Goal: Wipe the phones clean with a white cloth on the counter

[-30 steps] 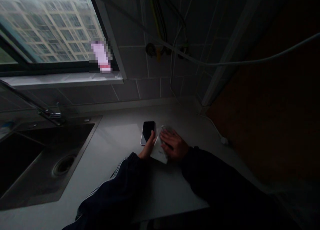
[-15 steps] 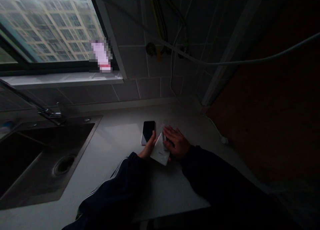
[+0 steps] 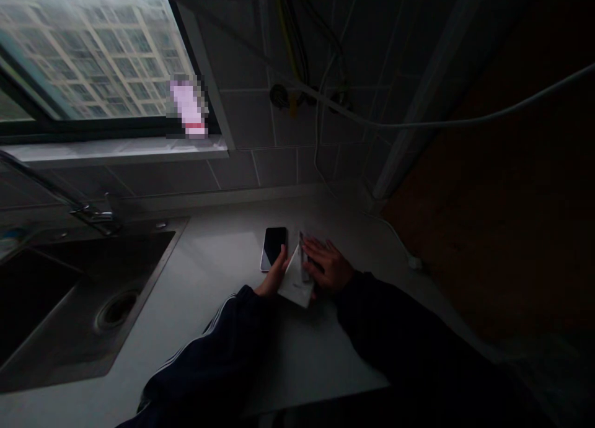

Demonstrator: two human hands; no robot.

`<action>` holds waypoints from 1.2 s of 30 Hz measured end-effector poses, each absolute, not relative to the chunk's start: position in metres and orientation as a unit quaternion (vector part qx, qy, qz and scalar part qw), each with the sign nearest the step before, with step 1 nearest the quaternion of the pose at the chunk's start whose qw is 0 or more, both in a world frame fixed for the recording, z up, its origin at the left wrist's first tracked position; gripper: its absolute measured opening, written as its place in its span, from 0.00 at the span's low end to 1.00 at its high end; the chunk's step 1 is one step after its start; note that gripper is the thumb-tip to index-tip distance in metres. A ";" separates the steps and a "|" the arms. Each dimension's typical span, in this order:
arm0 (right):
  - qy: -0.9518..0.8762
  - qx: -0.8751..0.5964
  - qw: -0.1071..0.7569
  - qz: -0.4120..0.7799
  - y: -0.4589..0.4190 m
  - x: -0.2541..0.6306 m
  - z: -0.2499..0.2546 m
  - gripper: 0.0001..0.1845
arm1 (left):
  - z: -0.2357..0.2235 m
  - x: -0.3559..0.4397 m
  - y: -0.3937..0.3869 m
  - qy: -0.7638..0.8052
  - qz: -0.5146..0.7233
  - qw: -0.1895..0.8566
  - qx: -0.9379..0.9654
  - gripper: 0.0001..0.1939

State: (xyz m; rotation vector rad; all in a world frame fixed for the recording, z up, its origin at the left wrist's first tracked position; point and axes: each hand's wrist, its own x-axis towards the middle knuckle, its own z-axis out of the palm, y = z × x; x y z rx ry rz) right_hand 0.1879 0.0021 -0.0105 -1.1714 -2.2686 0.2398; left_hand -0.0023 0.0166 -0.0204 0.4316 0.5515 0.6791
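Note:
On a pale kitchen counter (image 3: 223, 261) both my hands work at a small white packet (image 3: 295, 280). My left hand (image 3: 276, 275) grips its left edge and tilts it up on its side. My right hand (image 3: 326, 266) lies over the packet's right side with fingers stretched toward its top, where something dark and thin shows. A black phone (image 3: 273, 247) lies flat on the counter just left of the packet, beside my left fingers. The light is dim, so the packet's contents are hard to make out.
A steel sink (image 3: 69, 298) with a drain fills the left, its tap (image 3: 88, 211) behind it. A window sill (image 3: 111, 148) and tiled wall run along the back, with hanging cables (image 3: 320, 106). A white cord (image 3: 395, 233) lies at the counter's right, next to a dark wooden panel (image 3: 488, 217).
The packet has been tipped up steeper on its edge. My right hand's fingers have slid from lying over its top to its right side. The phone has not moved.

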 end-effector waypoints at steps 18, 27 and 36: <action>-0.860 -0.382 0.319 0.111 -0.002 0.176 -0.017 0.23 | -0.014 0.002 0.019 0.288 0.378 0.865 0.162 0.35; -0.836 -0.406 0.346 0.129 0.011 0.180 -0.029 0.24 | -0.010 0.012 0.007 0.211 0.479 0.835 0.169 0.32; -0.834 -0.375 0.379 0.144 0.010 0.170 -0.032 0.24 | -0.008 0.014 -0.001 0.228 0.526 0.806 0.145 0.31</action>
